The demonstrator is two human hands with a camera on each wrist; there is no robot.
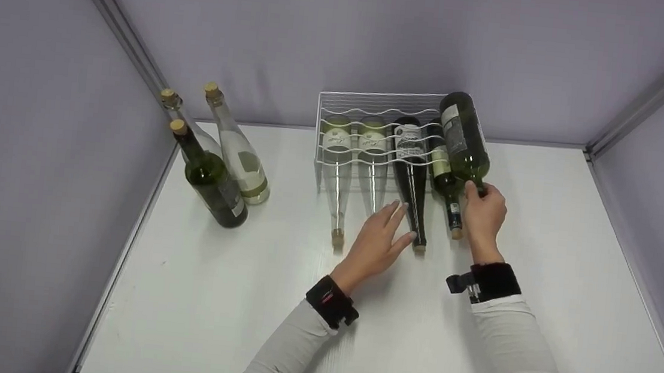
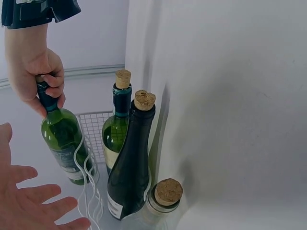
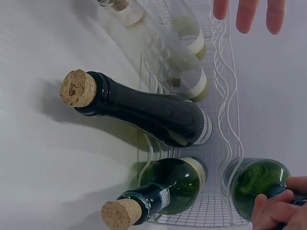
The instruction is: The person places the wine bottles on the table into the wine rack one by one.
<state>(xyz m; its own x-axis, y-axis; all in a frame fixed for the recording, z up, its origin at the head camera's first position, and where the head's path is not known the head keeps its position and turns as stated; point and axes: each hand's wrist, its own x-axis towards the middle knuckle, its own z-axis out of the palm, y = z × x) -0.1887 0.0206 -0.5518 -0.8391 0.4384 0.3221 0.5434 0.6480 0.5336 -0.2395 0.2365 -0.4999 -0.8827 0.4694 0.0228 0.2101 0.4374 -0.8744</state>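
The held bottle (image 1: 467,139) lies, in the head view, over the right end of the rack (image 1: 375,103), base toward the rack's back and neck toward its front, the long axis running roughly back to front with the neck slightly farther right. The right hand (image 1: 484,215) grips that neck in front of the rack's right end, so the whole body extends from the fingers back toward the rack. The left hand (image 1: 376,241) is farther off, before the rack's middle, fingers spread and holding nothing, close to the necks of a dark bottle (image 1: 413,184) and one of two clear bottles (image 1: 338,193). Those three lie in the rack with a slim bottle (image 1: 445,181), whose neck juts out just beside the right hand, the nearest obstacle there. Left of the rack and well apart from it stand a green bottle (image 1: 215,185) and two tall bottles (image 1: 241,160). In the left wrist view, the right hand's fingers curl round the neck just under the cork, and the base end meets or nearly meets the rack's wavy top wires; whether it rests on them I cannot tell. In the right wrist view, the held bottle's body sits close against the rack's wavy wires, the slim bottle is in the lower tier of the rack, and the left hand's fingertips are apart from the wires.
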